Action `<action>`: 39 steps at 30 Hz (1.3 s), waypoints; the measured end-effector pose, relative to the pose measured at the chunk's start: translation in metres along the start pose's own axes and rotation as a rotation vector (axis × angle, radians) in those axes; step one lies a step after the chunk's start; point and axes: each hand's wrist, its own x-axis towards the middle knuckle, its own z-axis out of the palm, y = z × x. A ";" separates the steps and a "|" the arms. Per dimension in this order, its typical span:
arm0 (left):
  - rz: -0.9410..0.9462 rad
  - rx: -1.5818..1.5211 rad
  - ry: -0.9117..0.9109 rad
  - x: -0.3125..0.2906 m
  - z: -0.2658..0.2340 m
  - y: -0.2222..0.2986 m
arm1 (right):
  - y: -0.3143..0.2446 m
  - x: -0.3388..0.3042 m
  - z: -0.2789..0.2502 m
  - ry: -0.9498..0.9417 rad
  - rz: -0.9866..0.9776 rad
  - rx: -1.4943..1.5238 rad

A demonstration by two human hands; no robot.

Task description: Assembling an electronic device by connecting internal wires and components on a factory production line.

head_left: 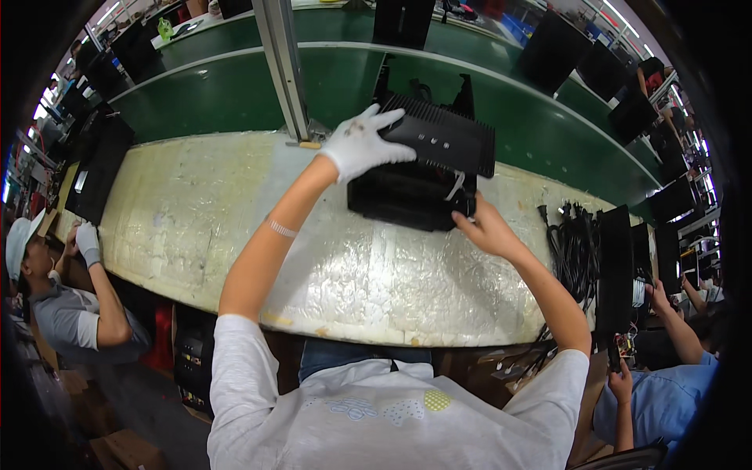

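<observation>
My left hand (pixel 366 145), in a white glove, lies with spread fingers against the left end of a black ribbed panel (pixel 450 141). This panel sits tilted over a black box-shaped casing (pixel 403 205), with a pale strip or wire showing at the right of the gap between them. My bare right hand (pixel 487 229) grips the casing's lower right corner, thumb on the near side and the other fingers partly hidden. Behind the panel, a black upright frame part (pixel 465 95) rises at the edge of the green conveyor; whether it joins the casing I cannot tell.
A plastic-covered worktable (pixel 211 219) spans the front, bordering a green conveyor (pixel 211 92). A metal post (pixel 280 66) stands left of my hands, with a small wooden-handled tool (pixel 308 145) at its foot. Black cables (pixel 573 251) lie right. Co-workers sit on both sides.
</observation>
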 end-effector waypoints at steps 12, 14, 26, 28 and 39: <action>0.154 0.122 0.325 0.205 0.050 -0.040 | 0.092 0.161 -0.051 0.488 0.265 0.054; 0.131 0.112 0.383 0.206 0.061 -0.035 | 0.098 0.154 -0.053 0.545 0.231 0.042; 0.154 0.098 0.343 0.062 0.146 -0.088 | -0.032 0.064 -0.004 0.079 -0.034 -0.669; 0.122 0.180 0.197 0.019 0.149 -0.065 | -0.113 0.023 -0.013 -0.410 -0.148 -0.587; 0.140 0.298 0.100 -0.028 0.161 -0.059 | -0.321 -0.087 -0.013 0.117 -0.806 -0.961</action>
